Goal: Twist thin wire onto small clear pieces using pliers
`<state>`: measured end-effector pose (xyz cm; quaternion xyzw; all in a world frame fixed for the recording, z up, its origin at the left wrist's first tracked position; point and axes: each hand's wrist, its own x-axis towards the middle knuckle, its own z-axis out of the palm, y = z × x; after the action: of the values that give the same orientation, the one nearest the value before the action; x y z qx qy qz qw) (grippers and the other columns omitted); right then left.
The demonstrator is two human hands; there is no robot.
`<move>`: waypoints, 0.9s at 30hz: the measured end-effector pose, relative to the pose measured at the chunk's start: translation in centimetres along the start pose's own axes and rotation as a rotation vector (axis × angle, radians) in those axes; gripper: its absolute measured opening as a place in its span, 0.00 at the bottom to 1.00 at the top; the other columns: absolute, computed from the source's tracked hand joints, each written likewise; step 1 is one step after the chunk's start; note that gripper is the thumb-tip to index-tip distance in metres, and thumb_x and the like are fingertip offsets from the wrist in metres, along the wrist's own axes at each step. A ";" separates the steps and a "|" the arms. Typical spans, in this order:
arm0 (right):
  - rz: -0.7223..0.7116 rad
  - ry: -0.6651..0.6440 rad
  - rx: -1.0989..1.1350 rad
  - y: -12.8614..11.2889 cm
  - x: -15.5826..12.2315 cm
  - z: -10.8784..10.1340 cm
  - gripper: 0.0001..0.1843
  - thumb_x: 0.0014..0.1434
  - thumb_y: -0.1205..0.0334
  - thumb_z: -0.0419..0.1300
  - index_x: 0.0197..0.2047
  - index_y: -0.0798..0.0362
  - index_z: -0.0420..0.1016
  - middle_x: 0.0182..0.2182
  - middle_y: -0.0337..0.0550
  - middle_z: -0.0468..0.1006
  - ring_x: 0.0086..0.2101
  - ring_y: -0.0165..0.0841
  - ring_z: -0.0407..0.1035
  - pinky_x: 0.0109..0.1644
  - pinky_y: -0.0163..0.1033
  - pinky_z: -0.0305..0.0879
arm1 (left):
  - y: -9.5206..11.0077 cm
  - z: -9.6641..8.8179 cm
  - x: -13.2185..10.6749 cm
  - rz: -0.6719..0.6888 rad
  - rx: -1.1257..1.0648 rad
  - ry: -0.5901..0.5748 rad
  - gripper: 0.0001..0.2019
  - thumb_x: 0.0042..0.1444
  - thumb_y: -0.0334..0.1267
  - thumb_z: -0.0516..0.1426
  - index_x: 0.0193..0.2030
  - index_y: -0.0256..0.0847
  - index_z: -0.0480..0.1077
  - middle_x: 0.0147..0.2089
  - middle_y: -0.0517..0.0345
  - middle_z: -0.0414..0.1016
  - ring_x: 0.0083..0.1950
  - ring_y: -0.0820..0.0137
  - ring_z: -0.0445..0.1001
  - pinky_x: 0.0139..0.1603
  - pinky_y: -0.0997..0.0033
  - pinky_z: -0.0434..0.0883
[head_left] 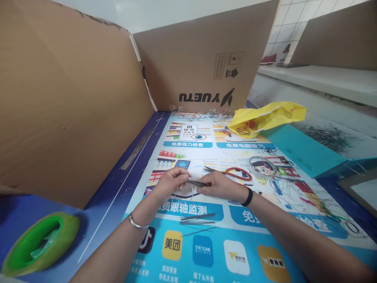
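Observation:
My right hand (216,185) is closed around dark needle-nose pliers (198,183), most of whose handles are hidden in the palm. Their pointed jaws reach left to the fingertips of my left hand (174,181). Thumb and forefinger of that hand are pinched on what looks like a thin wire (193,192), too fine to make out clearly, with a faint loop hanging below. Just beyond my right hand lie red-handled scissors (238,173), blades pointing left. Short dark wire pieces (197,218) lie in a loose bunch nearer me.
Cardboard panels (203,63) stand at the left and back. A yellow bag (271,116) lies open at back right beside a turquoise sheet (297,149). Tangled wires (326,137) are farther right. A green tape roll (41,243) sits front left, and straight wires (137,149) lie along the left.

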<state>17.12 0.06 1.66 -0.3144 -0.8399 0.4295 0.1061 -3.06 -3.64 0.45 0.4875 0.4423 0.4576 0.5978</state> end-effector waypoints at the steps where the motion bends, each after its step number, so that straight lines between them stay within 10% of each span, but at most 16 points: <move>1: -0.002 -0.004 0.024 -0.1 0.0 0.1 0.13 0.53 0.55 0.53 0.24 0.55 0.67 0.20 0.32 0.60 0.21 0.22 0.51 0.23 0.29 0.47 | 0.0 0.0 0.0 -0.001 -0.019 -0.007 0.12 0.46 0.43 0.61 0.33 0.36 0.69 0.21 0.65 0.61 0.20 0.82 0.58 0.20 0.80 0.53; 27: 0.032 0.065 0.132 0.3 0.3 0.2 0.18 0.53 0.50 0.53 0.20 0.54 0.59 0.18 0.31 0.53 0.21 0.22 0.48 0.23 0.30 0.43 | 0.5 -0.3 -0.2 0.011 0.031 -0.031 0.14 0.51 0.48 0.56 0.31 0.37 0.66 0.25 0.63 0.67 0.21 0.80 0.62 0.23 0.79 0.57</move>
<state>16.89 0.23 1.25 -0.3339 -0.8007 0.4752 0.1468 -3.43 -3.69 0.94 0.5062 0.4371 0.4464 0.5945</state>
